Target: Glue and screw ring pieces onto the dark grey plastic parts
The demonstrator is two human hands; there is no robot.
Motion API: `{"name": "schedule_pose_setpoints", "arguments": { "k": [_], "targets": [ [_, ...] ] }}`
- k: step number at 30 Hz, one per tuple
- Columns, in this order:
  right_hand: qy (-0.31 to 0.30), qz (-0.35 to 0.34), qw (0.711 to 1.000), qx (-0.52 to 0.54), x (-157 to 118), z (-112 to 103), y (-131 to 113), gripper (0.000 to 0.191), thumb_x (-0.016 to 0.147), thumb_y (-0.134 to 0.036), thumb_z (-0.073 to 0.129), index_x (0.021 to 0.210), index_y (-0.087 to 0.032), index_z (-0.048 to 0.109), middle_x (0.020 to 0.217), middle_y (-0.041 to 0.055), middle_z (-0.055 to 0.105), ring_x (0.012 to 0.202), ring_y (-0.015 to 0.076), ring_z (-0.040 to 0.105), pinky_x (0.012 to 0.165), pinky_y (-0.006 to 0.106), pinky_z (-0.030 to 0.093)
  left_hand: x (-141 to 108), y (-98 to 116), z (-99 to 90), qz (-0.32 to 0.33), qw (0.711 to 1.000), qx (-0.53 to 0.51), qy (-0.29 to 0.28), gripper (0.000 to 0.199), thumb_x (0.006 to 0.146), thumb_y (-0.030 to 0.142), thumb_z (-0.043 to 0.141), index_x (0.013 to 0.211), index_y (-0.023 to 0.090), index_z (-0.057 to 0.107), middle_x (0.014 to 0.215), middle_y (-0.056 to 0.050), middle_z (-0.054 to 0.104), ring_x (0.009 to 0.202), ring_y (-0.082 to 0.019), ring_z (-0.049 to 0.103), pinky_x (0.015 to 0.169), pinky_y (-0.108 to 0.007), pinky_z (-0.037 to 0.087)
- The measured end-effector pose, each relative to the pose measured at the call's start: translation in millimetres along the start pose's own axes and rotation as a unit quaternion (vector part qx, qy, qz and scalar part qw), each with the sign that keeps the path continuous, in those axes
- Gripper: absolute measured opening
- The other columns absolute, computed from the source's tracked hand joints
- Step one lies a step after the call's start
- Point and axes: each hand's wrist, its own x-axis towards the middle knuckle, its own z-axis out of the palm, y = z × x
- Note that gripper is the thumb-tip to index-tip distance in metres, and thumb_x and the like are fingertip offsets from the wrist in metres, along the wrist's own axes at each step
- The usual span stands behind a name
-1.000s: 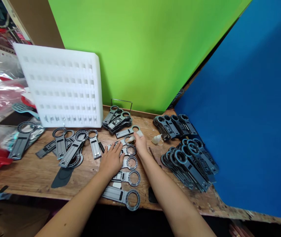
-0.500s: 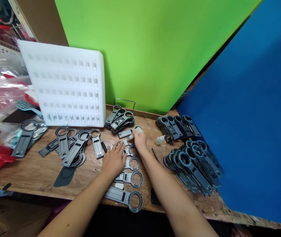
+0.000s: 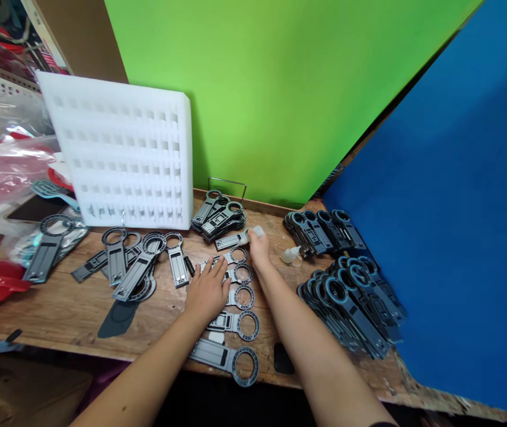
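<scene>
"Head view. Your left hand [image 3: 209, 293]?"

"Palm down, fingers spread, gripping nothing. It lies across the handles of the upper parts in the column of grey ring-ended parts [image 3: 224, 321], presumably to steady them; how hard you press, can't tell."

"Your right hand [image 3: 260, 248]?"

"Fingers closed round what looks like a whitish bottle [image 3: 258, 231], at the ring end of the farthest grey part [image 3: 230, 240]. Your fingers hide the tip; contact with the ring can't be told."

"Why lay the column so?"

"Handles point to your left, rings to your right, on the wooden table [image 3: 168, 326]. That likely leaves each ring free for your right hand while your left covers handles. A second small bottle [image 3: 289, 255] lies just right of your right wrist, perhaps for easy reach. Stacked parts [image 3: 355, 314] sit farther right, clear of the column."
</scene>
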Motion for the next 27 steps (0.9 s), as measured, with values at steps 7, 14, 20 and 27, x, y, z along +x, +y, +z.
{"name": "schedule_pose_setpoints", "arguments": {
  "k": [7,14,20,27],
  "targets": [
    [0.021,-0.002,1.000,-0.009,-0.7,-10.9,-3.5,0.026,0.074,-0.045,0.047,0.066,-0.021,0.052,0.057,-0.0035,0.056,0.063,0.0166,0.050,0.060,0.026,0.036,0.5,-0.3,0.9,0.000,1.000,-0.001,-0.003,0.050,0.090,0.038,0.032,0.136,0.021,0.041,0.145,-0.003,0.040,0.136,-0.028,0.030,0.109,-0.054,0.025],
    [0.039,-0.008,0.998,-0.050,-9.3,-22.4,-11.2,0.027,0.075,-0.047,0.051,0.070,-0.021,0.053,0.065,-0.0013,0.060,0.065,0.0179,0.051,0.063,0.027,0.035,-0.2,0.5,-0.5,-0.002,1.000,0.001,-0.003,0.050,0.090,0.037,0.031,0.136,0.021,0.041,0.145,-0.001,0.039,0.135,-0.028,0.031,0.109,-0.054,0.026],
    [0.052,-0.009,0.995,-0.081,-17.7,-30.8,-13.2,0.027,0.075,-0.048,0.053,0.076,-0.021,0.055,0.072,0.0005,0.063,0.069,0.0193,0.053,0.066,0.028,0.037,-0.6,1.5,-1.0,-0.001,1.000,0.007,-0.002,0.051,0.090,0.037,0.031,0.137,0.019,0.040,0.145,-0.002,0.039,0.135,-0.028,0.031,0.109,-0.053,0.025],
    [0.044,-0.013,0.995,-0.094,-23.5,-37.5,-15.9,0.027,0.075,-0.048,0.053,0.075,-0.021,0.056,0.071,0.0016,0.063,0.070,0.0203,0.054,0.065,0.029,0.037,0.1,2.3,-2.1,0.004,1.000,0.009,-0.001,0.050,0.090,0.037,0.031,0.136,0.019,0.042,0.146,-0.002,0.038,0.135,-0.029,0.032,0.109,-0.055,0.026]
  ]
}}
